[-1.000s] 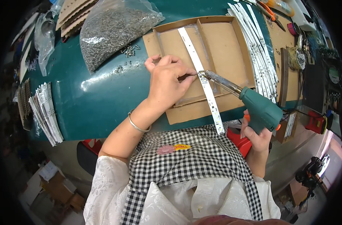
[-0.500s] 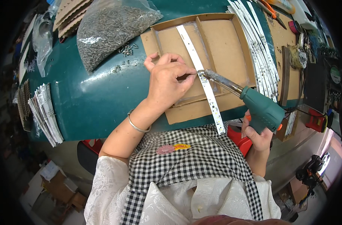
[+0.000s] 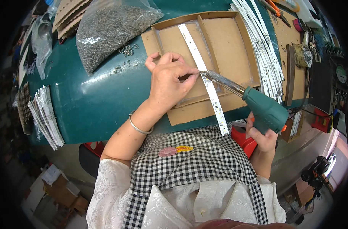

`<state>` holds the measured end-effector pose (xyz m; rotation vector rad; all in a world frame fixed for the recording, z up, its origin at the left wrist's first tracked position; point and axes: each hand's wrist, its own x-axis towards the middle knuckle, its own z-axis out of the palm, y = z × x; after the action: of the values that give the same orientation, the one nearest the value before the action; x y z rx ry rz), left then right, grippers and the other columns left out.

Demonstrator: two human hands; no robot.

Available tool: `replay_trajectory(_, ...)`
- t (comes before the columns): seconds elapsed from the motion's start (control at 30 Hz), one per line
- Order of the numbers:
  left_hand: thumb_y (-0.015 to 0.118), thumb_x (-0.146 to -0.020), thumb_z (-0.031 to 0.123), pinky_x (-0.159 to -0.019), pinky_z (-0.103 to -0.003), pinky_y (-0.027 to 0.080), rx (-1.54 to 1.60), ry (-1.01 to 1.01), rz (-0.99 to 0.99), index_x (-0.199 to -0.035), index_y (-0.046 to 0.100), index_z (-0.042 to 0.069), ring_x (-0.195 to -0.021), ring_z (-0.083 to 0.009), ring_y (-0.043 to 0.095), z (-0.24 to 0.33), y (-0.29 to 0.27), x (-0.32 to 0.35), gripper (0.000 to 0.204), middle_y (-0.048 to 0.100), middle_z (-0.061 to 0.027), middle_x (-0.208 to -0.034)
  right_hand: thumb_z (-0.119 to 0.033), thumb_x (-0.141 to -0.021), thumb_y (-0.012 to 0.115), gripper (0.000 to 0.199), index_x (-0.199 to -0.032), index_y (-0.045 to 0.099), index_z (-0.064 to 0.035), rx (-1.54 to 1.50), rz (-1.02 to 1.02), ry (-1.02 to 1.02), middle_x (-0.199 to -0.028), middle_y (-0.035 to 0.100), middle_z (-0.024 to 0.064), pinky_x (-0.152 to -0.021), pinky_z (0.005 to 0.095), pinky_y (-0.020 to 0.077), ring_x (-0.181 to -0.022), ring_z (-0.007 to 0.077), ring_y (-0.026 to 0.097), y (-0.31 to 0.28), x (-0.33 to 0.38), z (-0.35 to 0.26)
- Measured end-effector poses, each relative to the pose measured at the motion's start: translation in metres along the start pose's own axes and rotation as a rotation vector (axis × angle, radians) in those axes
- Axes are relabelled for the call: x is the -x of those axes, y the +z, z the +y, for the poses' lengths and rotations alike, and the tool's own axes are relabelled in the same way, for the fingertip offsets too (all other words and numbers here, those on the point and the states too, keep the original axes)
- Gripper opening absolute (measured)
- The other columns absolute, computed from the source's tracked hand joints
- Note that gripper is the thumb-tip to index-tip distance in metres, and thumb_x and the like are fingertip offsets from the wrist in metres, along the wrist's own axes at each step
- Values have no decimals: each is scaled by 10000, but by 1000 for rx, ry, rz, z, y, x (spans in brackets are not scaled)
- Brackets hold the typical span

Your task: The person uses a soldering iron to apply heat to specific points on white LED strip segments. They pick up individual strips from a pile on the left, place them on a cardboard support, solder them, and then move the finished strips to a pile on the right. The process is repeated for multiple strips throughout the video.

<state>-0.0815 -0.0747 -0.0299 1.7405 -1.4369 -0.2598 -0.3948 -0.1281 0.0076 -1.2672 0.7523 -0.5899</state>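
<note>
A narrow white circuit strip [image 3: 195, 49] with small components on its near half lies slanted across a shallow cardboard tray [image 3: 235, 44]. My right hand [image 3: 262, 138] grips the handle of a green soldering gun [image 3: 266, 110]. The gun's metal tip meets the strip about halfway along. Right beside that tip, the thumb and forefinger of my left hand [image 3: 168, 82] are pinched together, the other fingers curled above. Whatever sits in the pinch is too small to make out.
Beyond my left hand rests a clear bag of small metal parts [image 3: 113, 36], with loose ones [image 3: 127, 49] spilled beside it. More white strips [image 3: 258, 49] lie right of the tray, and a bundle of strips [image 3: 47, 116] is at the left edge. Orange-handled pliers [image 3: 274, 9] lie far right.
The whole view has shifted very slightly. Both hands, the soldering gun and the strip keep the same places relative to one another.
</note>
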Motion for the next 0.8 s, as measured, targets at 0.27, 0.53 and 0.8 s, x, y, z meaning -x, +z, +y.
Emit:
replay_trajectory(0.27,804,-694,116,-1005,-510,267,-12,18,-9,-754,786,174,-875,-133,597,-2,1,1,85,651,57,-664,-227,-807,824,751,-1326,420,135,-65,151,-100,-811,529,93,-420,250,457,-504,149,540,7,-10,-11)
replay_trajectory(0.53,805,-698,118,-1009,-504,270,-14,19,-9,-755,786,176,-877,-130,597,-1,0,1,83,661,60,-680,-136,-805,801,781,-1393,359,128,-194,72,-153,-1008,577,189,-442,271,498,-617,163,562,0,-6,-8)
replay_trajectory(0.8,809,-703,131,-1022,-493,270,-19,19,-18,-767,781,173,-892,-141,598,-1,0,1,82,651,49,-687,-100,-801,768,779,-1420,330,81,-215,233,-326,-885,486,100,-488,278,512,-637,171,542,4,-7,-29)
